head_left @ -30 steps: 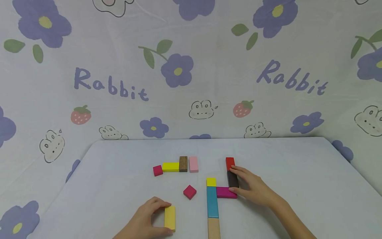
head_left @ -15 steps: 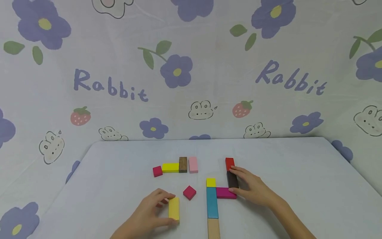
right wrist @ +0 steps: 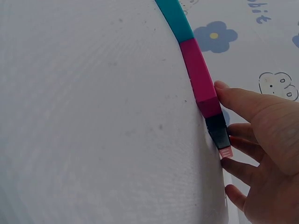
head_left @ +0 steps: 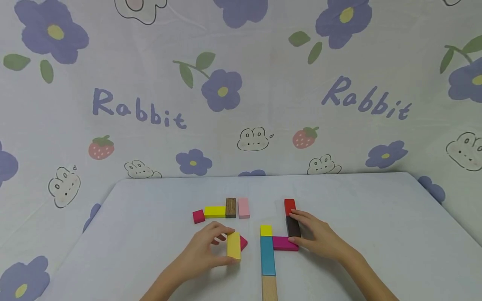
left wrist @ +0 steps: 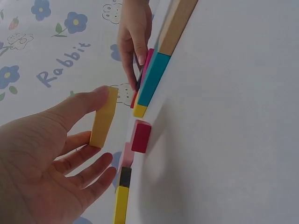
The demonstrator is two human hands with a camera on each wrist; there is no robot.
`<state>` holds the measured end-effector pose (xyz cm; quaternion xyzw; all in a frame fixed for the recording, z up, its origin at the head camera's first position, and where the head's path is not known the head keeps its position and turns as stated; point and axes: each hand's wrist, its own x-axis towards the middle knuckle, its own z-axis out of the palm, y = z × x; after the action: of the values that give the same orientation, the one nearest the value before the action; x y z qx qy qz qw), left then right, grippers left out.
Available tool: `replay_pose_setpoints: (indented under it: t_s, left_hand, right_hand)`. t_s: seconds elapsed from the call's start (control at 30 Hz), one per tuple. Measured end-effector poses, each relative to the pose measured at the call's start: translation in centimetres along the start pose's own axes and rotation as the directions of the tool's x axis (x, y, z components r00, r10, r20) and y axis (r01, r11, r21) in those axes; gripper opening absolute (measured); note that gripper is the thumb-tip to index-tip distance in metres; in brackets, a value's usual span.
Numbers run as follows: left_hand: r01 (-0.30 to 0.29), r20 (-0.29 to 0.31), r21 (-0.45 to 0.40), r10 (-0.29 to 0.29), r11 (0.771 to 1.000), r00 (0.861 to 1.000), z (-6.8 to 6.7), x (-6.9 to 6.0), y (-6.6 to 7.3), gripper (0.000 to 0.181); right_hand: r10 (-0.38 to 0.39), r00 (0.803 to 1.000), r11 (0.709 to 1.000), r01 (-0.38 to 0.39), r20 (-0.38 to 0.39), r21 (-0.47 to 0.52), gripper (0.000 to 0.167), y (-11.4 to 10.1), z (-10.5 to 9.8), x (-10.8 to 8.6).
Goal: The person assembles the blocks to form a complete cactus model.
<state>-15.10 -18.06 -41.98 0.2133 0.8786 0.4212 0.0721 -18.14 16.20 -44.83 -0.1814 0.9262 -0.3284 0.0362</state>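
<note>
Between thumb and fingertips my left hand (head_left: 201, 253) pinches a pale yellow block (head_left: 234, 246), which partly covers a crimson block (head_left: 244, 242) in the head view. The left wrist view shows the yellow block (left wrist: 104, 119) held above the table surface. My right hand (head_left: 320, 236) has its fingers at the black block (head_left: 293, 227), with the thumb by the end of the magenta block (head_left: 285, 243). A red block (head_left: 289, 206) touches the black one's far end. The magenta block meets a blue block (head_left: 268, 256), which lies between a small yellow block (head_left: 265, 230) and a tan block (head_left: 269, 288).
Farther back on the white table (head_left: 150, 209) lie a small crimson block (head_left: 198, 216), a bright yellow block (head_left: 215, 212), a brown block (head_left: 231, 207) and a pink block (head_left: 243, 208). A patterned cloth (head_left: 282, 96) hangs behind the table.
My left hand has moved away from me and to the right with the pale yellow block, which now overlaps the crimson block in view. My right hand has stayed in place.
</note>
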Motion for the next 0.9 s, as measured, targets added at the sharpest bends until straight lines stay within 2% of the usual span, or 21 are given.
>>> replay_pose_setpoints:
  t_s: [0.17, 0.43, 0.67, 0.8, 0.9]
  left_hand:
    - [-0.003, -0.006, 0.010, 0.003, 1.000, 1.000, 0.2, 1.1, 0.7, 0.059]
    - [-0.044, -0.011, -0.026, 0.044, 0.999, 0.999, 0.7, 3.0, 1.2, 0.061]
    - [-0.018, -0.023, -0.026, 0.017, 1.000, 1.000, 0.9, 4.5, 1.8, 0.059]
    - [-0.022, -0.022, -0.015, 0.021, 1.000, 1.000, 1.1, 5.4, 2.0, 0.059]
    - [-0.051, -0.024, 0.004, 0.052, 0.999, 0.998, 1.2, 6.0, 2.0, 0.059]
  right_hand:
    - [-0.002, 1.000, 1.000, 0.002, 0.001, -0.002, 0.072, 0.0, 0.0, 0.0]
    - [0.013, 1.000, 1.000, -0.013, 0.012, 0.003, 0.073, 0.0, 0.0, 0.1]
    - [0.027, 0.999, 1.000, -0.027, 0.018, -0.003, 0.074, 0.0, 0.1, 0.2]
    - [0.031, 0.999, 0.999, -0.031, 0.018, -0.009, 0.074, 0.0, 0.1, 0.2]
    - [0.033, 0.999, 0.999, -0.033, 0.020, -0.008, 0.074, 0.0, 0.0, 0.2]
